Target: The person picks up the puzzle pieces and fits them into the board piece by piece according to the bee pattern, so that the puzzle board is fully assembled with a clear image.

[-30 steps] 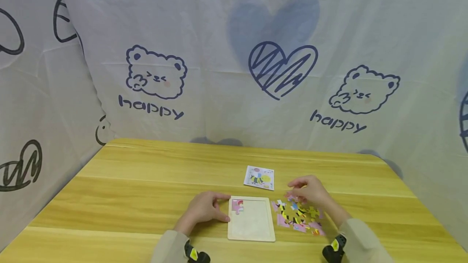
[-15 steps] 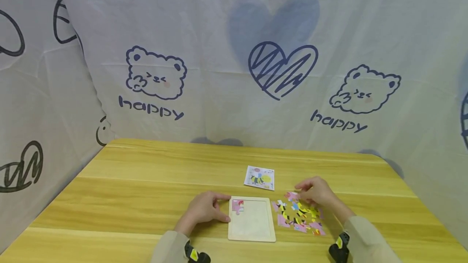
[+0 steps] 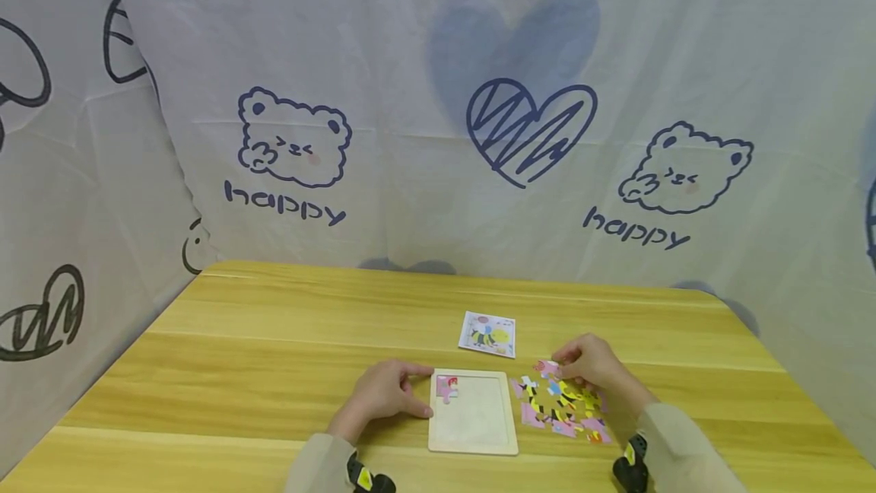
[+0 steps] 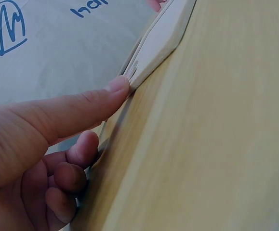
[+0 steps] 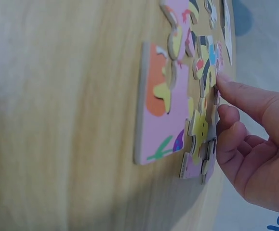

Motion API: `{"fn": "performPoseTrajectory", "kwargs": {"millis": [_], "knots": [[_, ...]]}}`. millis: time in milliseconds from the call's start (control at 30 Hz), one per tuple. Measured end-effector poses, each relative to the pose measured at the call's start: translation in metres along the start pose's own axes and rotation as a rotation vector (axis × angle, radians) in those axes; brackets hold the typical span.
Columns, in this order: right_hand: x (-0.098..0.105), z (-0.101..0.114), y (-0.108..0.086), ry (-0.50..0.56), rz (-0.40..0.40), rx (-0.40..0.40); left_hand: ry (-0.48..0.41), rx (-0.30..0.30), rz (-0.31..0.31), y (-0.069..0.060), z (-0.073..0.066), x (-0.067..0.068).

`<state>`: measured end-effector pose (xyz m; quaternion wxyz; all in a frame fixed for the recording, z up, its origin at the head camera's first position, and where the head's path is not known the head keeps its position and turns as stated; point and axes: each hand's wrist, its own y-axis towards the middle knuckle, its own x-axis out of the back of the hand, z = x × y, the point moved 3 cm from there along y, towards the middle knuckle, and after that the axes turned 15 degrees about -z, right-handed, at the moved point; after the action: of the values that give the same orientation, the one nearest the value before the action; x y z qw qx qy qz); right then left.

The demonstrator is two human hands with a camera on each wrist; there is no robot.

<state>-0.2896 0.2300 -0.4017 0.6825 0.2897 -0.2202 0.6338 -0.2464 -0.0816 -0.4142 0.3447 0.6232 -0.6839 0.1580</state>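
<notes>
My left hand (image 3: pixel 385 389) rests at the left side of a square wooden puzzle tray (image 3: pixel 472 450). Its index finger reaches the upper left corner, and in the left wrist view the straight thumb (image 4: pixel 100 98) touches the edge. One pink puzzle piece with a red print (image 3: pixel 448 387) lies in the tray's upper left corner. My right hand (image 3: pixel 594 363) pinches the right edge of a pink puzzle piece (image 3: pixel 545 368) at the top of a loose pile; the grip is partly hidden. In the right wrist view the thumb (image 5: pixel 245 98) is stretched out, other fingers curled.
Several bee puzzle pieces (image 3: pixel 557 406) lie spread right of the tray, a pink corner piece (image 5: pixel 161 113) among them. A bee picture card (image 3: pixel 488 335) lies behind the tray. The wooden table (image 3: pixel 274 356) ends at a printed cloth (image 3: pixel 411 135) at the back.
My right hand has shifted right and slightly down, off the middle of the pink piece to its right edge. The left hand and tray stay in place.
</notes>
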Motion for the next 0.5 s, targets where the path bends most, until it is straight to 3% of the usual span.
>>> {"fn": "performPoseTrajectory", "kwargs": {"millis": [100, 333, 500], "knots": [[0.0000, 0.0012, 0.0003, -0.015, -0.002, 0.011, -0.001, 0.002, 0.001, 0.0001, 0.0000, -0.0001], [0.0003, 0.0029, 0.0017, -0.079, 0.020, 0.148, -0.006, 0.000, 0.000, 0.0002, 0.0002, 0.0000], [0.0010, 0.0038, 0.0015, -0.073, 0.032, 0.164, -0.005, 0.002, -0.001, 0.0001, 0.0004, -0.0003]]}}
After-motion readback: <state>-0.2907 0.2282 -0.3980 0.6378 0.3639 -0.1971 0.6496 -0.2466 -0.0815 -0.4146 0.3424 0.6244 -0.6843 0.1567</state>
